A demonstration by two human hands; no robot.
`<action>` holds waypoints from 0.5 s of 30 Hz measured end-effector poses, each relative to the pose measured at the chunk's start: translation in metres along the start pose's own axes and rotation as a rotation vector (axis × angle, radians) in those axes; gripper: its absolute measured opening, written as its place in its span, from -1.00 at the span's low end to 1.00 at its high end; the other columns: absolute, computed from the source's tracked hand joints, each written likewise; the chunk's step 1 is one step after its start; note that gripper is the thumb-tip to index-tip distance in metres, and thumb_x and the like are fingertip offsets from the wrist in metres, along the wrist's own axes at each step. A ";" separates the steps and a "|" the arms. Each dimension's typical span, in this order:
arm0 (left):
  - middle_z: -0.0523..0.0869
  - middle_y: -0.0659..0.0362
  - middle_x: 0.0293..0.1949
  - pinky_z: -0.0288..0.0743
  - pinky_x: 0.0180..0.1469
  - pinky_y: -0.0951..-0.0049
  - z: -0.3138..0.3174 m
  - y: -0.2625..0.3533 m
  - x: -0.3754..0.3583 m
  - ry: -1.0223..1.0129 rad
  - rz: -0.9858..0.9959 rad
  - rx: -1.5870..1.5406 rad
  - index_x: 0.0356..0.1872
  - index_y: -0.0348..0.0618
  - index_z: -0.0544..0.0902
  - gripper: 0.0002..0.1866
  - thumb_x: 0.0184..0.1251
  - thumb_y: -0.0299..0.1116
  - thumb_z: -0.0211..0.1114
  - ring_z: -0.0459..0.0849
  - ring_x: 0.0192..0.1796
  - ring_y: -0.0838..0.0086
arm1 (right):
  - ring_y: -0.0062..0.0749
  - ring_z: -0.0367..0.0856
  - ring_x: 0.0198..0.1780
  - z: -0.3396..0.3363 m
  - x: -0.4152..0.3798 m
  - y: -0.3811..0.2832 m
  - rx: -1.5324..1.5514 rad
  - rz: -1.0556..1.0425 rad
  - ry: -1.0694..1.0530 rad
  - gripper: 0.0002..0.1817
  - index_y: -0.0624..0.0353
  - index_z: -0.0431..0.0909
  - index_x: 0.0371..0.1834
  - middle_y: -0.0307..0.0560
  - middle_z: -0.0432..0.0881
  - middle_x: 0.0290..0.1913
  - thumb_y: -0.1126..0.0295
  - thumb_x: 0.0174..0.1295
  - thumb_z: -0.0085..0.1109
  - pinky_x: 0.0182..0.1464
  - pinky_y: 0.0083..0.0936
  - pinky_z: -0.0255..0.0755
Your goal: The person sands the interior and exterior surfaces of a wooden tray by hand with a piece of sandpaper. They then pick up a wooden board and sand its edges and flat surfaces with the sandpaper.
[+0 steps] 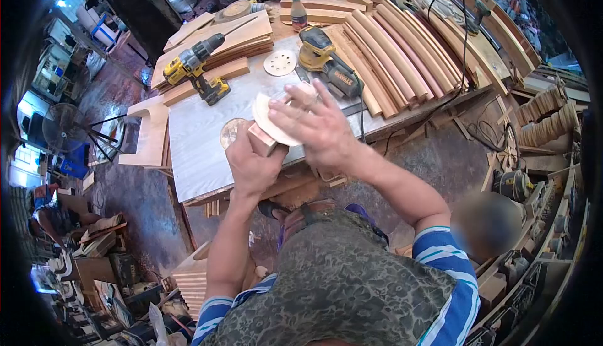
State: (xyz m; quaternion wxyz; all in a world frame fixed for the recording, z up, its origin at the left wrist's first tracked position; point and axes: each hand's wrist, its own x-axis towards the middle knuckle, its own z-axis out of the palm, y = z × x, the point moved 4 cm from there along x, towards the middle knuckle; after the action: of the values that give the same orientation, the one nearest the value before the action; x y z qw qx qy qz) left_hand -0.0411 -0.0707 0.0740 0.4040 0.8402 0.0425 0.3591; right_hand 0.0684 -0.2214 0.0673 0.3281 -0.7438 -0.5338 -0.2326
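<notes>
So the left hand (256,161) is gripping a wooden block (262,137) just in front of the yellow drill (196,68), and the right hand (323,126) is pressing what's probably a sanding disc (264,115) onto it.

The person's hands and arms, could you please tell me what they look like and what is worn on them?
The left hand and right hand are gloveless; both forearms are uncovered below short blue sleeves with white and teal stripes.
</notes>
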 end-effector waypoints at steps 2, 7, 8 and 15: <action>0.86 -0.11 -0.23 0.71 -0.14 0.22 -0.001 0.000 -0.005 -0.013 -0.044 0.014 -0.01 -0.32 0.67 -0.51 0.16 -0.30 0.73 0.89 -0.20 0.10 | -0.03 0.43 0.64 0.007 -0.008 0.029 -0.105 0.021 0.035 -0.29 -0.14 0.60 0.51 -0.17 0.67 0.48 0.65 0.28 0.09 0.73 0.26 -0.05; 0.86 -0.09 -0.26 0.71 -0.16 0.23 0.000 0.003 -0.003 0.001 0.024 0.020 0.02 -0.30 0.67 -0.51 0.17 -0.30 0.72 0.90 -0.22 0.10 | 0.03 0.49 0.58 -0.005 -0.040 0.110 -0.308 0.278 -0.202 -0.45 -0.05 0.69 0.40 -0.10 0.72 0.42 0.52 0.35 0.10 0.64 0.22 0.16; 0.86 -0.08 -0.18 0.71 -0.07 0.28 -0.001 0.002 -0.002 -0.015 -0.043 0.017 0.05 -0.33 0.66 -0.49 0.18 -0.31 0.71 0.87 -0.15 0.22 | 0.07 0.54 0.53 -0.013 -0.043 0.116 -0.075 0.368 -0.058 -0.46 0.03 0.70 0.39 -0.01 0.73 0.39 0.56 0.34 0.08 0.60 0.08 0.26; 0.81 -0.12 -0.17 0.70 -0.01 0.23 0.002 0.013 -0.003 -0.008 -0.063 0.059 0.00 -0.35 0.67 -0.50 0.14 -0.32 0.71 0.85 -0.11 0.13 | 0.20 0.64 0.40 -0.024 -0.028 0.074 0.448 0.536 0.189 -0.47 0.24 0.67 0.37 0.32 0.69 0.35 0.64 0.33 0.01 0.53 -0.17 0.44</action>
State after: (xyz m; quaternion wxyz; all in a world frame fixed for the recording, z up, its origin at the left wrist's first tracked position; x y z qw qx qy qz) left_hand -0.0447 -0.0822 0.0807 0.3904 0.8515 0.0778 0.3412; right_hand 0.1293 -0.2726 0.0463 0.5802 -0.7423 -0.3246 -0.0834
